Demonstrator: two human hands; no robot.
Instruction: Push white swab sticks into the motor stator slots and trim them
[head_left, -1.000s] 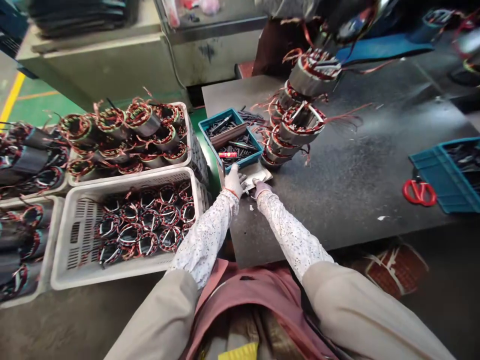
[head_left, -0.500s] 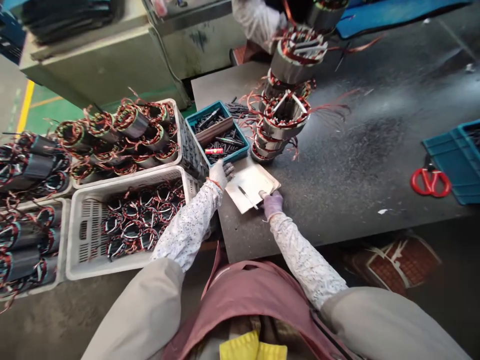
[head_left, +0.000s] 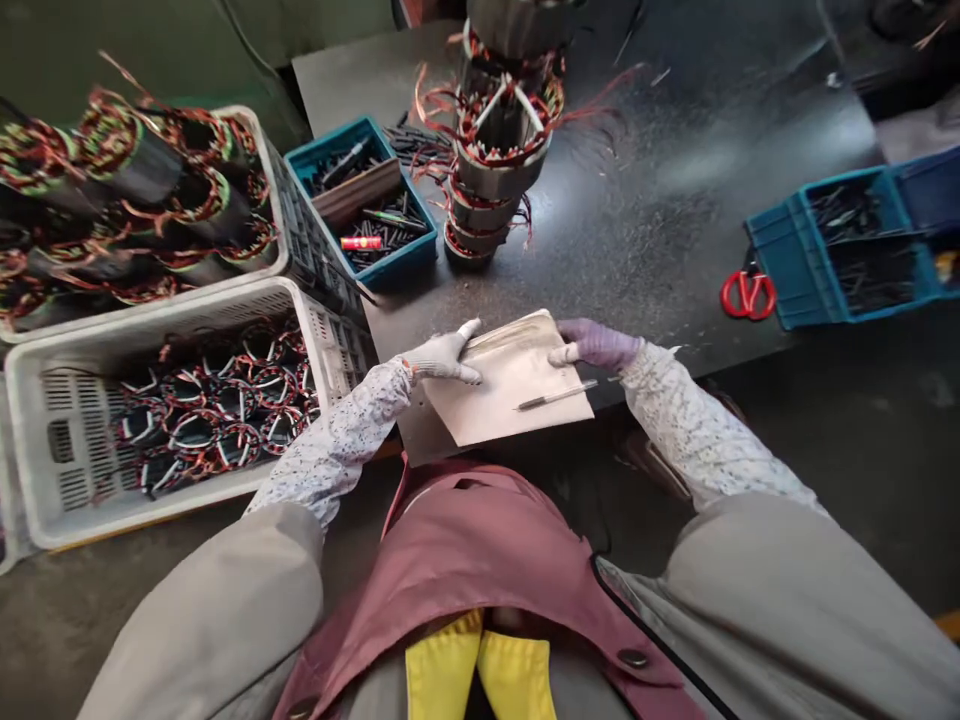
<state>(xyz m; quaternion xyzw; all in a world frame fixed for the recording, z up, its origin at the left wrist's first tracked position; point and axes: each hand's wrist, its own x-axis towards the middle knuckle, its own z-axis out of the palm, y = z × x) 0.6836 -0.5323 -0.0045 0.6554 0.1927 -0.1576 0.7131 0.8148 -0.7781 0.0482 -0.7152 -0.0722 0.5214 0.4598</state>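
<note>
A worn, pale notebook (head_left: 502,395) with curled page edges is held tilted over the front edge of the table. A pen (head_left: 553,396) with a dark grip and clear end lies loose across its cover. My right hand (head_left: 600,345), in a purple glove with pale fingertips, grips the notebook's far right corner, thumb on top. My left hand (head_left: 442,358), in a white glove, is at the left edge with its thumb over the cover; its lower fingers are hidden.
Beyond the notebook stands a stack of wire-wound stators (head_left: 502,150). A divided blue bin (head_left: 386,270) of dark pieces is at its left. White crates (head_left: 165,310) of stators line the left. Red-handled scissors (head_left: 748,295) lie by another blue bin (head_left: 780,250) at the right.
My view has shifted right and closer to the table. The notebook has turned and come nearer to me. My left hand has moved from beside the blue bin onto the notebook's edge.
</note>
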